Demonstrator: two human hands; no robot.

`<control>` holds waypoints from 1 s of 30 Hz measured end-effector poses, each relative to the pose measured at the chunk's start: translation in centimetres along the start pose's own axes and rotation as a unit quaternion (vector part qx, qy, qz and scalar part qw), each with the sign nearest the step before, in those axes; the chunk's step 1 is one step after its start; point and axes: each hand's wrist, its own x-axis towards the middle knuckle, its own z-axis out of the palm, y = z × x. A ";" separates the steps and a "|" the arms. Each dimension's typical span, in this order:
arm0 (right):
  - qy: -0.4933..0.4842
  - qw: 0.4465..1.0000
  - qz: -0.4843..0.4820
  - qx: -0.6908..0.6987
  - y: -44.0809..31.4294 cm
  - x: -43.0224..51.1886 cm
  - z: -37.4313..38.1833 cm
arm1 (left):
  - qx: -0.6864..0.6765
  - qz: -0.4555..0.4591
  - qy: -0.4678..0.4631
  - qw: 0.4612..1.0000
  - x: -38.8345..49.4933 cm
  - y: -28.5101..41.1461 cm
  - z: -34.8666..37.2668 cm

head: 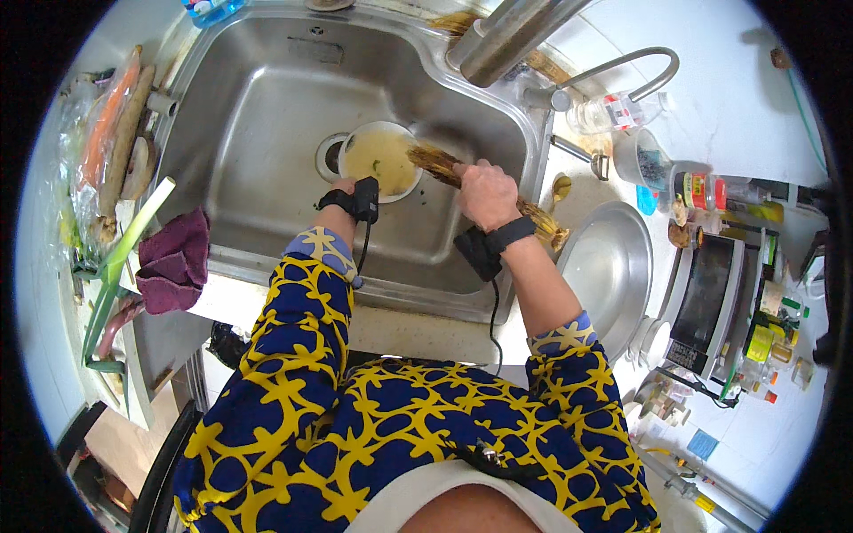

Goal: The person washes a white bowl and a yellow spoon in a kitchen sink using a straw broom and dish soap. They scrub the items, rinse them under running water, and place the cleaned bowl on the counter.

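Observation:
A white bowl with cloudy yellowish liquid and green scraps in it sits in the stainless steel sink, beside the drain. My left hand holds the bowl's near-left rim; most of its fingers are hidden behind the strapped wrist device. In my right hand is a straw brush, gripped around its middle. The bristle tips reach over the bowl's right rim, and the bound handle end points down towards the sink's right edge. A few dark green bits lie on the sink floor.
A metal basin stands right of the sink, near a spoon. Behind are a curved faucet and a thick metal pipe. At left lie bagged carrots, a leek and a maroon cloth. Cables hang from both wrists.

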 end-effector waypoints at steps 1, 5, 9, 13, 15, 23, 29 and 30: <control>0.000 1.000 0.000 -0.003 -0.1 -0.1 -0.2 | 0.073 0.040 -0.023 0.996 1.8 -0.9 -0.7; 0.006 1.000 0.001 -0.009 -0.2 -0.3 -0.4 | 0.039 0.061 -0.011 0.997 3.2 -1.9 -0.8; 0.030 1.000 0.000 -0.004 0.0 -0.9 -0.9 | -0.089 0.006 -0.017 0.996 0.6 -0.7 0.5; 0.059 0.998 -0.004 -0.006 0.6 -1.2 -1.1 | -0.117 -0.017 -0.053 0.992 -1.1 0.5 2.2; 0.081 0.997 -0.007 -0.005 0.6 -1.4 -1.8 | -0.169 -0.036 -0.081 0.982 -3.3 1.9 3.0; 0.155 0.986 -0.028 -0.051 0.9 -2.8 -4.2 | -0.310 -0.161 -0.115 0.930 -6.3 3.2 3.4; 0.176 0.983 -0.034 -0.042 0.5 -5.3 -6.9 | -0.264 -0.111 -0.073 0.955 -12.6 4.1 5.2; 0.179 0.983 -0.032 -0.038 0.6 -5.8 -7.2 | -0.258 -0.116 -0.073 0.956 -13.3 4.2 5.5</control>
